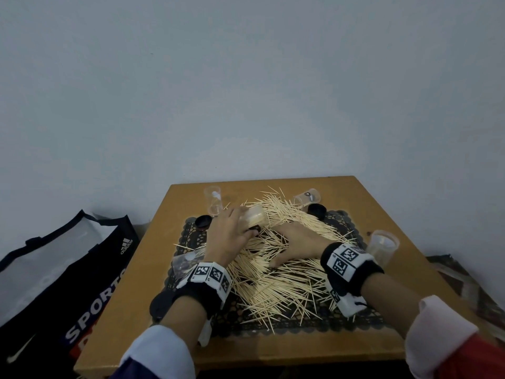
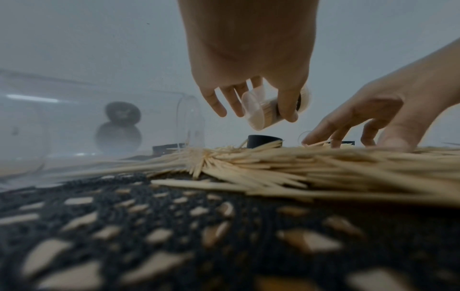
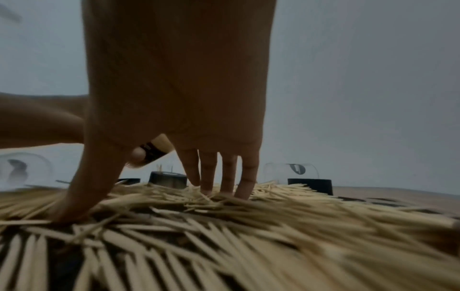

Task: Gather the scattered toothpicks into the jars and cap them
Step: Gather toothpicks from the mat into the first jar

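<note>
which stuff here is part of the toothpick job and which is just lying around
Job: toothpicks; filled jar in left hand; right hand; empty jars; black caps.

Lying about: sports bag; black lace mat.

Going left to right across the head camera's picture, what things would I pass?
Sports bag → black cap → left hand holding a toothpick-filled jar → right hand on the toothpicks → upright empty jar.

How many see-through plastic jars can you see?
5 clear plastic jars: the toothpick-filled jar in the left hand, the far-left jar, the far-right jar, the jar beside the right wrist, the jar beside the left wrist. The pile could hide more.
</note>
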Demonstrator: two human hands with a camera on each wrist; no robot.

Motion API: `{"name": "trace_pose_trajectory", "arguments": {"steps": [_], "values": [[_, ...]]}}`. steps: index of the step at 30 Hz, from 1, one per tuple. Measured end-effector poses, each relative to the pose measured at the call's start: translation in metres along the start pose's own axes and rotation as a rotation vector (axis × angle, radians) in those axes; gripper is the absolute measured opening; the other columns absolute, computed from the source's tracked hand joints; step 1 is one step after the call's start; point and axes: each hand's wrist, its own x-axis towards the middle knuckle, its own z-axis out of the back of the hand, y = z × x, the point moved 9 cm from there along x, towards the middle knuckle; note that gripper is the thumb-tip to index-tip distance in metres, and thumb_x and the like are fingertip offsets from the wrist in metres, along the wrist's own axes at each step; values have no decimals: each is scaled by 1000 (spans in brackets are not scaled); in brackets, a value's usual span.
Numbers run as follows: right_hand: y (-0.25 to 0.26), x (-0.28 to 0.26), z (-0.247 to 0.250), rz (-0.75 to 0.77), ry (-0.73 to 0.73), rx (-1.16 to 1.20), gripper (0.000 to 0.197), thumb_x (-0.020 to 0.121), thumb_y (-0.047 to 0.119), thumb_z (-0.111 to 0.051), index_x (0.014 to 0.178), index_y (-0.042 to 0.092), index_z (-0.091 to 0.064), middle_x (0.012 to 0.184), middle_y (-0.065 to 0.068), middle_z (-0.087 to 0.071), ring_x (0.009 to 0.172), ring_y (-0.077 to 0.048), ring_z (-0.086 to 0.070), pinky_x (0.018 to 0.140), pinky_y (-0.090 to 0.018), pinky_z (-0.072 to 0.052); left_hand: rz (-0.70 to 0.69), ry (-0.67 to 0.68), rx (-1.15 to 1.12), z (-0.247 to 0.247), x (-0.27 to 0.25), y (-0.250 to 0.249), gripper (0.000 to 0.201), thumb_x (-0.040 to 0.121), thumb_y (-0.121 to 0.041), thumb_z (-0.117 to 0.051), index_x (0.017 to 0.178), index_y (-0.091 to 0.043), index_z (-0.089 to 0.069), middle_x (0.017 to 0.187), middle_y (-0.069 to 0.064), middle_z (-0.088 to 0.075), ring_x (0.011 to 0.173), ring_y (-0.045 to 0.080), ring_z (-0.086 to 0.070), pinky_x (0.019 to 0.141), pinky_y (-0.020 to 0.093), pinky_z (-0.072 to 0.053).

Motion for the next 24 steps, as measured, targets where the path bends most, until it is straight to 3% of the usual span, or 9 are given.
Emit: {"name": "trace_pose_trajectory", "arguments": {"steps": [2, 8, 11, 14, 18, 21, 24], "values": [[4, 1, -2, 14, 5, -114, 101, 68, 67, -72, 148, 18, -34, 146, -3, -41, 131, -24, -36, 107, -44, -36, 11, 26, 4, -3, 0, 2, 58, 80, -39, -77, 128, -14, -56, 122, 3, -61, 106, 22, -58, 90, 37, -46], [8, -3, 15, 11, -103, -66, 52, 83, 41, -71, 127, 17, -55, 125, -1, -59, 109, -18, -55, 84, -33, -46, 22, 49, 12, -5, 0, 3, 59, 80, -41, -76, 128, -14, -56, 123, 2, -61, 106, 20, -58, 87, 34, -45], [6, -2, 14, 11, -102, 13, 67, 78, 39, -77, 135, 18, -49, 118, 1, -61, 98, -15, -55, 75, -30, -43, 27, 57, 22, -6, 0, 4, 59, 80, -43, -75, 128, -16, -55, 123, 0, -61, 108, 20, -57, 88, 34, -45], [4, 0, 14, 12, -121, -27, 84, 76, 43, -77, 146, 21, -35, 123, 0, -57, 110, -18, -52, 85, -34, -44, 35, 61, 26, -7, 0, 7, 60, 79, -44, -75, 128, -17, -55, 123, -1, -62, 108, 19, -57, 87, 34, -46], [10, 3, 16, 100, -182, -89, 89, 82, 50, -69, 152, 23, -21, 142, -3, -42, 128, -20, -39, 103, -40, -38, 32, 65, 31, -10, 1, 9, 60, 78, -45, -76, 127, -17, -56, 120, -1, -63, 103, 20, -59, 83, 34, -48], [12, 6, 6, 132, -87, -72, 85, 82, 63, -61, 149, 22, -30, 148, -1, -40, 131, -20, -37, 106, -44, -35, 47, 46, 51, -7, 1, 11, 59, 78, -43, -77, 127, -18, -57, 121, -1, -63, 102, 21, -60, 81, 34, -49], [15, 4, -1, 146, -30, -121, 80, 80, 64, -62, 145, 24, -40, 143, 3, -44, 129, -17, -39, 104, -41, -37, 81, 2, 43, -1, 0, 13, 58, 80, -42, -76, 127, -16, -57, 123, 2, -60, 104, 21, -59, 80, 34, -49]]}}
